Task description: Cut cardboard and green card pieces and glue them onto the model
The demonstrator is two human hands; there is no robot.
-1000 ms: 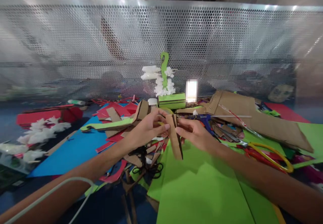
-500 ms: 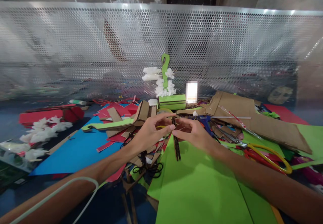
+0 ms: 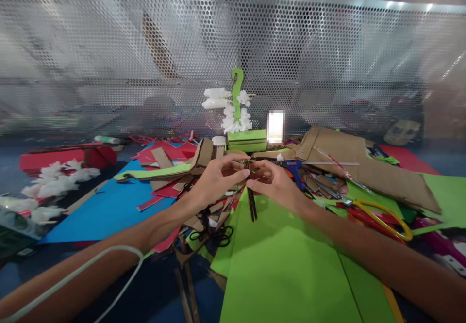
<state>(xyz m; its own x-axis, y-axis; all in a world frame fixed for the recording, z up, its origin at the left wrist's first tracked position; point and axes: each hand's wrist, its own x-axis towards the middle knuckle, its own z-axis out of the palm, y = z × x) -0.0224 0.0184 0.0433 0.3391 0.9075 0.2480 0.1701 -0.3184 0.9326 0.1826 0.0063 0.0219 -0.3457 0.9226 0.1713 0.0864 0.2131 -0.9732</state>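
Between my hands is a brown cardboard strip (image 3: 252, 203), turned edge-on so its dark corrugated edges face me. My left hand (image 3: 224, 176) pinches it from the left, thumb against its upper part. My right hand (image 3: 268, 180) grips it from the right, thumb tip just below the left thumb. The strip's top end is partly hidden by my fingers. Under it lie bright green sheets (image 3: 280, 260). Left of my left hand is a green-faced hooked cardboard piece (image 3: 158, 172) joined to a brown cardboard block (image 3: 202, 154).
A green box with a hooked stem and white tufts (image 3: 247, 140) stands at the back. Yellow-handled scissors (image 3: 386, 216), a blue glue gun (image 3: 295, 170) and large cardboard (image 3: 371, 172) lie right. Blue paper (image 3: 91, 211) and a red box (image 3: 69, 159) lie left. A perforated metal panel (image 3: 204, 37) rises behind.
The cardboard strip has turned from showing its broad brown face to standing edge-on. Both hands stay on it, with the fingers slightly shifted. The camera view has tilted a little.
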